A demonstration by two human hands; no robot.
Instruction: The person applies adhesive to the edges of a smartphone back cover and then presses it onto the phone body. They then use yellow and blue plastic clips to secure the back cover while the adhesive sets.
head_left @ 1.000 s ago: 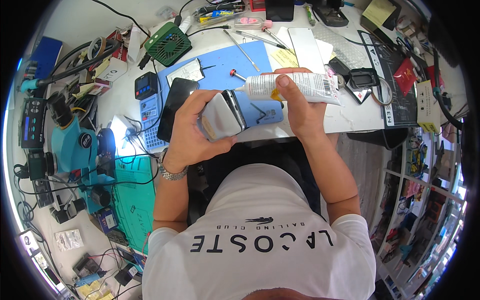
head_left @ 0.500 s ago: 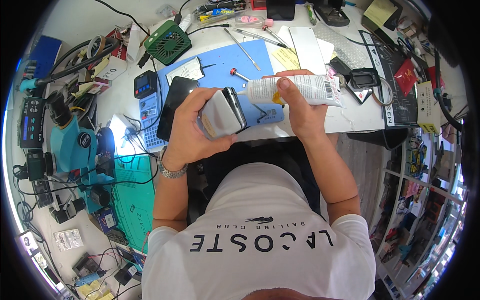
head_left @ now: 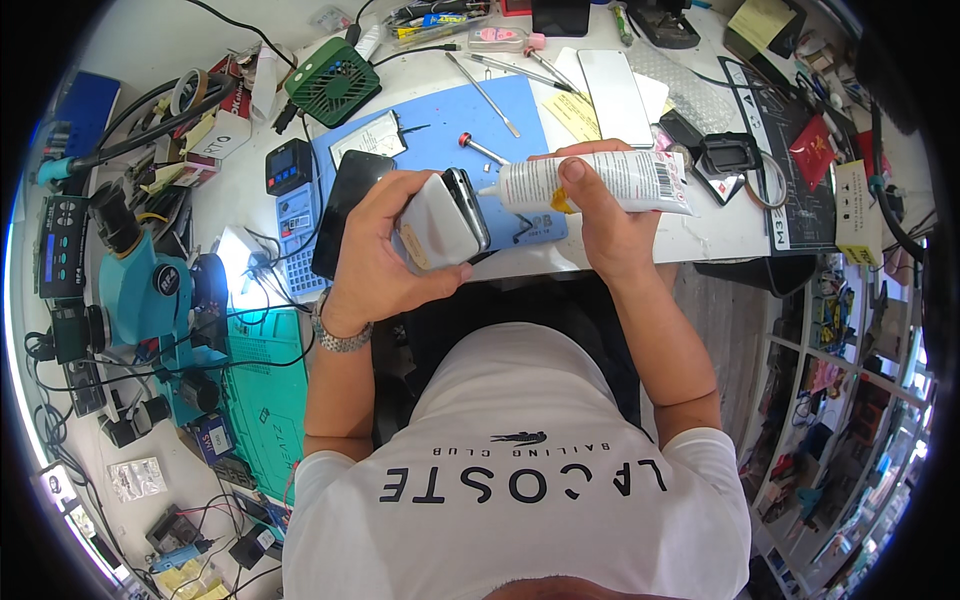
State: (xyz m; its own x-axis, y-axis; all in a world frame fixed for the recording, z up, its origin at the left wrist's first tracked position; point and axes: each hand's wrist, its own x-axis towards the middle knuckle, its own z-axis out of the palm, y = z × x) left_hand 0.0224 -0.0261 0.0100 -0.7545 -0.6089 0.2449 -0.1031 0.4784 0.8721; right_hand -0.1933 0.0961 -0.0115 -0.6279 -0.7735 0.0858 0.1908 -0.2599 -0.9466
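My left hand (head_left: 377, 268) is closed around a phone (head_left: 437, 225) whose pale back faces up, with a parted, dark and silver edge on its right side. My right hand (head_left: 608, 225) grips a white tube (head_left: 635, 182) with a yellow smudge, its thin nozzle pointing left at that edge; whether it touches is too small to tell. Beneath them lies a blue mat (head_left: 530, 225). A black tablet or phone (head_left: 335, 230) sits just left of my left hand, and a red-topped screwdriver (head_left: 480, 145) lies behind the nozzle.
A green fan (head_left: 335, 82) stands at the back; a blue microscope (head_left: 150, 290) and teal mat (head_left: 265, 390) are at left. Papers, a white slab (head_left: 610, 95), tape roll (head_left: 770, 180) and dark mat (head_left: 805, 225) lie right of centre. Shelving (head_left: 820, 420) lines the lower right.
My right hand and the tube have shifted slightly right and a little downward. My left hand has moved slightly left and up with the phone, its grip unchanged.
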